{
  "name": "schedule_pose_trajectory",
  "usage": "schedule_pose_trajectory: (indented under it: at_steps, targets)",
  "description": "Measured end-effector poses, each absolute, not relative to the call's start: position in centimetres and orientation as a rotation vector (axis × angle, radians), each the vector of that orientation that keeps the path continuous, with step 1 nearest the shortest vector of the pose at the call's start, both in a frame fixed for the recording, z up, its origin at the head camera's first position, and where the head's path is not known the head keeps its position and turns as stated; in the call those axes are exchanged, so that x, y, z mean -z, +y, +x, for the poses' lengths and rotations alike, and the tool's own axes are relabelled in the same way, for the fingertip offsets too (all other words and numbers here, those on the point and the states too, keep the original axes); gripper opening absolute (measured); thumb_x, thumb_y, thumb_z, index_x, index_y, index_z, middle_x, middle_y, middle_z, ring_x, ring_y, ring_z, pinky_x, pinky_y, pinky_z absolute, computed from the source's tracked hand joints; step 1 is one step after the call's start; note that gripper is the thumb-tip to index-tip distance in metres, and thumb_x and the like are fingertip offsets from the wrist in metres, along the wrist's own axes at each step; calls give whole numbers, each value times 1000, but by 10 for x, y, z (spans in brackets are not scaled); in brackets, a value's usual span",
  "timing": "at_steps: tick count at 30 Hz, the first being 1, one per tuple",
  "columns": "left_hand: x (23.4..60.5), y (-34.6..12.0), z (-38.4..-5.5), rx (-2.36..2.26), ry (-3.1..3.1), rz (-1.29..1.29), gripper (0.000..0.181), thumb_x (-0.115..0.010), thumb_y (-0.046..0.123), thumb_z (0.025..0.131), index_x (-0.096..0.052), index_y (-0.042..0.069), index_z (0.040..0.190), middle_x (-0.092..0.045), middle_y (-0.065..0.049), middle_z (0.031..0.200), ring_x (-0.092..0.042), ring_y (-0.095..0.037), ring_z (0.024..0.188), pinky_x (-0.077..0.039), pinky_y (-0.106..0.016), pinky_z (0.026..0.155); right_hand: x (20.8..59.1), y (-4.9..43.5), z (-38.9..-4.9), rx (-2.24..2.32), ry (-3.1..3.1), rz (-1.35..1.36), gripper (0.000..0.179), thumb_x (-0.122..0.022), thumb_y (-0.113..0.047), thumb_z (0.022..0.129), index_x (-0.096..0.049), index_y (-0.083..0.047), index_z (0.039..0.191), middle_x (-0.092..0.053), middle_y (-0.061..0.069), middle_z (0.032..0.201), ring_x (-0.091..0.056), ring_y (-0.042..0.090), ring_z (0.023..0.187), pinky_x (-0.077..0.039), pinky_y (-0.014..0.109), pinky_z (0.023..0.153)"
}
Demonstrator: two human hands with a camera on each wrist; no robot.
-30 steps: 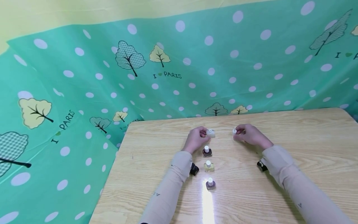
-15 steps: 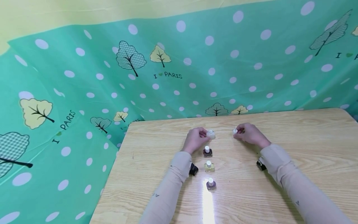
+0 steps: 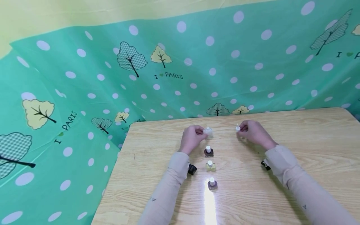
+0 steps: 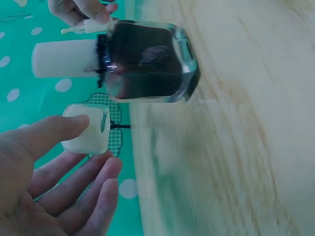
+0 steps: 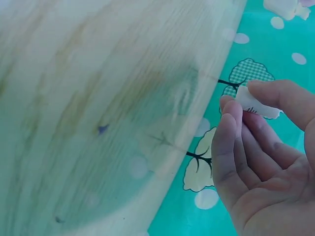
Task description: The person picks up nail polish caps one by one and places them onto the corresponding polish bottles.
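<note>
Toward the far edge of the table, my left hand pinches a small white nail polish bottle between thumb and fingers. Its neck is uncapped in the head view. In the left wrist view the thumb presses the flat side of this milky bottle. My right hand, to the right, pinches a white nail polish cap with its brush pointing upward. Dark lettering marks the cap in the right wrist view. A gap separates cap and bottle.
Three capped nail polish bottles stand in a column nearer me: a dark one, a pale yellow one and a greyish purple one. A patterned green cloth hangs behind the wooden table.
Both hands have shifted slightly toward the far edge and apart: the left with the bottle to the left, the right with the cap to the right. The three standing bottles stay put.
</note>
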State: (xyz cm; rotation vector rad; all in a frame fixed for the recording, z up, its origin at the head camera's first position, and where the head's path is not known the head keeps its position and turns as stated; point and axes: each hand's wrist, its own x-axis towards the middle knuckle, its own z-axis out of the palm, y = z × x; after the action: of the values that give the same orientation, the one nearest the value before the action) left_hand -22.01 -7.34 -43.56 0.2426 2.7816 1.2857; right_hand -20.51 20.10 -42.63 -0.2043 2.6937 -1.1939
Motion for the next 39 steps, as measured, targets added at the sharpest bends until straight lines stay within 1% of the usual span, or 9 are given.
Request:
schedule_pose_trajectory:
  at_steps: [3, 5, 10, 13, 23, 31, 36, 39]
  targets:
    - [431, -76, -217, -1314, 2769, 228, 22, -80, 20, 83, -74, 11, 102, -73, 0, 92, -67, -9, 80, -56, -21, 72, 424, 200, -203, 1196, 2714, -235, 16, -66, -8, 92, -64, 6, 100, -67, 16, 92, -65, 27, 81, -56, 26, 65]
    - [429, -77, -215, -1324, 2767, 230, 22, -80, 19, 84, -73, 10, 103, -73, 0, 93, -68, -9, 81, -57, -21, 73, 422, 200, -201, 1189, 2734, -241, 16, -66, -9, 92, -65, 5, 101, -67, 15, 92, -64, 25, 81, -56, 26, 67]
    - [424, -81, -209, -1368, 2762, 256, 23, -79, 19, 85, -73, 9, 105, -73, -2, 95, -68, -11, 84, -57, -22, 76, 415, 197, -194, 1168, 2796, -261, 17, -66, -11, 93, -67, 3, 103, -69, 13, 93, -62, 23, 83, -55, 32, 72]
    - [421, -83, -205, -1402, 2766, 286, 22, -78, 18, 86, -73, 8, 105, -74, -3, 96, -68, -11, 85, -57, -21, 76, 410, 197, -189, 1165, 2829, -293, 17, -67, -12, 92, -68, 2, 102, -69, 12, 91, -62, 22, 82, -54, 34, 72]
    - [409, -89, -189, -1528, 2757, 368, 24, -78, 13, 85, -72, 3, 106, -74, -8, 99, -70, -15, 86, -57, -18, 75, 394, 193, -170, 1196, 2890, -400, 19, -71, -9, 90, -70, 3, 105, -70, 10, 88, -62, 19, 78, -53, 24, 61]
    - [399, -92, -177, -1542, 2799, 453, 23, -79, 13, 84, -73, 3, 104, -74, -8, 98, -70, -16, 84, -57, -19, 74, 382, 186, -155, 1256, 2947, -523, 20, -72, -7, 89, -72, 3, 107, -69, 9, 90, -62, 17, 76, -56, 21, 63]
    - [394, -93, -168, -1560, 2831, 557, 22, -79, 10, 83, -74, 3, 103, -74, -8, 96, -70, -18, 84, -59, -22, 75, 377, 180, -144, 1280, 2974, -605, 20, -71, -8, 90, -72, 0, 109, -66, 6, 89, -60, 15, 77, -56, 20, 64]
    - [392, -93, -163, -1553, 2871, 620, 20, -79, 11, 83, -74, 4, 102, -73, -6, 96, -69, -17, 84, -58, -22, 75, 374, 175, -137, 1294, 2991, -675, 19, -71, -8, 91, -72, -3, 109, -64, 2, 88, -58, 12, 75, -56, 21, 64]
